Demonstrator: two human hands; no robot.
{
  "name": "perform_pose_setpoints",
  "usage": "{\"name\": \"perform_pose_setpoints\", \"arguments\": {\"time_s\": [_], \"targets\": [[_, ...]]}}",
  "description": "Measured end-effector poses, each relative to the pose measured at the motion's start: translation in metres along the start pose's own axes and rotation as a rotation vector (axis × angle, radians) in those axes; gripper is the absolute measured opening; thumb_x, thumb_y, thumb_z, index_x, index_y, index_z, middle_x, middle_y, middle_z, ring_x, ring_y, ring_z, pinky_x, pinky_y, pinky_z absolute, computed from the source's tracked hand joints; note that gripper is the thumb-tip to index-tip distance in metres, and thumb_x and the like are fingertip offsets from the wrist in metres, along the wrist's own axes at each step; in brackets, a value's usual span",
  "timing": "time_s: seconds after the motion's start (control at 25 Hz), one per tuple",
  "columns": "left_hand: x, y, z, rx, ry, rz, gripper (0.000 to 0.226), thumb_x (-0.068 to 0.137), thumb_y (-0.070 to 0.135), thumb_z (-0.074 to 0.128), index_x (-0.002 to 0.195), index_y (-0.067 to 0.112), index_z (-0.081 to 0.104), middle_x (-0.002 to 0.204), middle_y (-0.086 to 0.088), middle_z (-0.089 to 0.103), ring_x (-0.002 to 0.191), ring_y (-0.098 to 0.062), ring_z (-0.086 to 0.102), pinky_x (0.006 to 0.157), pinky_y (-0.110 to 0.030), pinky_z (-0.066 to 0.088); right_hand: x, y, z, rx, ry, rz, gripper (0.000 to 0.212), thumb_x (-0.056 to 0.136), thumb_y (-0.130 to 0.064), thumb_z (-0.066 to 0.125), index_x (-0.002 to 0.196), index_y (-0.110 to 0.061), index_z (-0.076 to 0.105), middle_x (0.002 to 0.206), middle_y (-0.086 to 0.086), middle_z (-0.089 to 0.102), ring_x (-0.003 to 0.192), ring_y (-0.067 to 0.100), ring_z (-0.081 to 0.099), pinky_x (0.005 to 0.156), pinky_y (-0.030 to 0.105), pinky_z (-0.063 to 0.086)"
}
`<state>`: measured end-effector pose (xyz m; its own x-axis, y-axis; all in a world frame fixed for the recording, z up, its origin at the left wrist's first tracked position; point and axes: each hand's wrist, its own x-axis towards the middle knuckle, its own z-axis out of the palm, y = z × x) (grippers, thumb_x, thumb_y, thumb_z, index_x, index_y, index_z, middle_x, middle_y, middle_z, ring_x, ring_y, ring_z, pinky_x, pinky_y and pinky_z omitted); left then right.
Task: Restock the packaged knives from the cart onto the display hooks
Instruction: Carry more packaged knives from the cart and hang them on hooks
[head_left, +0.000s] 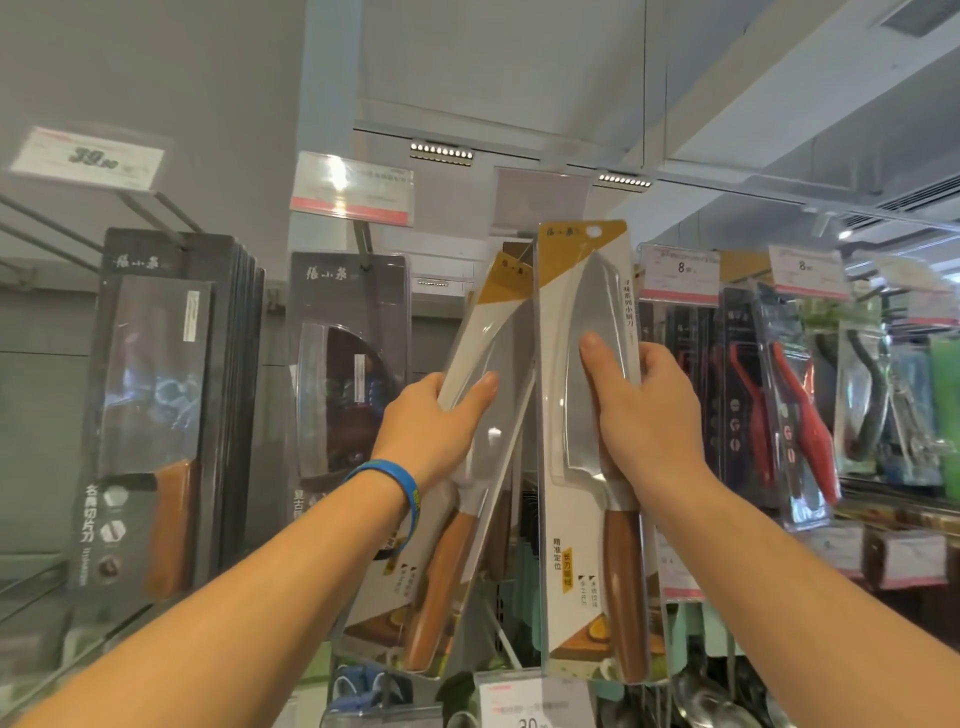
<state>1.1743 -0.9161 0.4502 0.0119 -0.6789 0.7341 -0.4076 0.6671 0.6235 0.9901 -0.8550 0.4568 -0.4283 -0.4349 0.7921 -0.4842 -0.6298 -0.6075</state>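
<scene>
My right hand (641, 415) grips a packaged knife (576, 291) with a white and gold card, a steel blade and a brown wooden handle, held upright in front of the display. Its hang hole at the top is near the hook, which is hidden behind the card. My left hand (439, 426), with a blue wristband, holds a second matching packaged knife (498, 332), tilted to the right with its top behind the first pack. The cart is out of view.
Dark packaged cleavers (156, 395) hang on hooks at the left, another dark pack (345, 364) beside them. Red-handled scissors packs (779, 405) hang at the right. Price tags (353, 189) sit on the hook ends. Lower shelves hold other utensils.
</scene>
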Motion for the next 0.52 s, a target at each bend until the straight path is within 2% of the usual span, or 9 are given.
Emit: {"name": "perform_pose_setpoints", "arguments": {"time_s": [0.2,0.36,0.52], "targets": [[0.001,0.006,-0.004,-0.032,-0.051,-0.031,0.041,0.087,0.064,0.056,0.086,0.023,0.06,0.075,0.003,0.06,0.067,-0.013,0.059,0.054,-0.025,0.04,-0.008,0.001,-0.001,0.01,-0.01,0.015,0.028,0.091,-0.065,0.059,0.097,-0.038,0.055,0.092,-0.016,0.065,0.081,0.0,0.064,0.063,0.021,0.045],[-0.002,0.01,0.003,0.063,-0.066,-0.005,0.038,0.087,0.065,0.055,0.08,0.028,0.055,0.076,0.006,0.062,0.068,-0.009,0.059,0.052,-0.023,0.038,-0.012,-0.001,-0.001,0.02,-0.02,0.027,0.036,0.091,-0.066,0.059,0.107,-0.033,0.058,0.094,-0.016,0.066,0.084,0.001,0.064,0.065,0.023,0.046],[0.0,0.009,0.001,0.094,-0.067,0.001,0.039,0.087,0.068,0.053,0.082,0.029,0.055,0.077,0.005,0.062,0.069,-0.009,0.059,0.051,-0.022,0.038,-0.011,-0.002,-0.01,-0.02,-0.056,0.021,0.029,0.09,-0.067,0.06,0.097,-0.038,0.056,0.091,-0.016,0.067,0.081,0.002,0.065,0.063,0.022,0.047]]}}
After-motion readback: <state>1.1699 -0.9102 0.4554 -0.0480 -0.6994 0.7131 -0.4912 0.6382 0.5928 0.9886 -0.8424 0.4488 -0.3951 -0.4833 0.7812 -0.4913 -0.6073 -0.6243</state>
